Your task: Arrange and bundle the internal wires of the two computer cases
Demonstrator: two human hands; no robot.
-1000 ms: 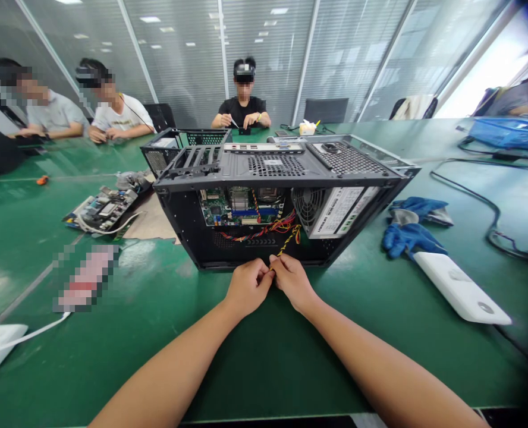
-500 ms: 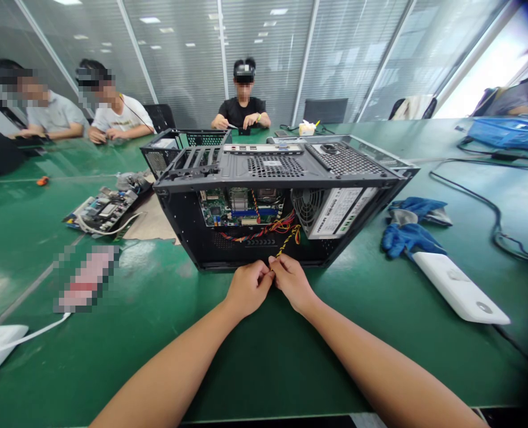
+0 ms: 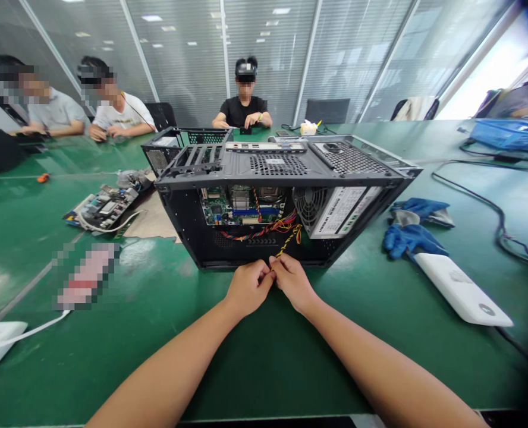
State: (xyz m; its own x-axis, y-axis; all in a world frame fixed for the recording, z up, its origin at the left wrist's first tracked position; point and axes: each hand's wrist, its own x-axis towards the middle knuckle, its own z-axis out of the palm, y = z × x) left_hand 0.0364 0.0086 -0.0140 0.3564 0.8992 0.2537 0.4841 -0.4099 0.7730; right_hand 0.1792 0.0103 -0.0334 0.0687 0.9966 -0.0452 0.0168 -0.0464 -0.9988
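A black computer case [image 3: 255, 252] lies with its open side facing me, showing a green motherboard [image 3: 217, 209] and a power supply [image 3: 345, 211]. From the power supply runs a bundle of red and yellow wires [image 3: 268, 230]. A twisted yellow-and-black cable [image 3: 289, 241] comes out towards my hands, at the case's lower edge. My left hand [image 3: 249, 288] and my right hand [image 3: 293, 283] meet there, fingertips pinched together on this cable. The cable's end is hidden by my fingers.
Blue gloves [image 3: 413, 235] and a white power bank-like device [image 3: 462, 288] lie to the right. On the left are a loose circuit board [image 3: 106, 208], a blurred-out flat object [image 3: 88, 276] and a white cable [image 3: 41, 333]. Several people [image 3: 245, 110] sit across the green table.
My hands keep their pinch on the cable, with hardly any movement. The view has shifted very slightly. Across the table, the middle person's hand has moved a little.
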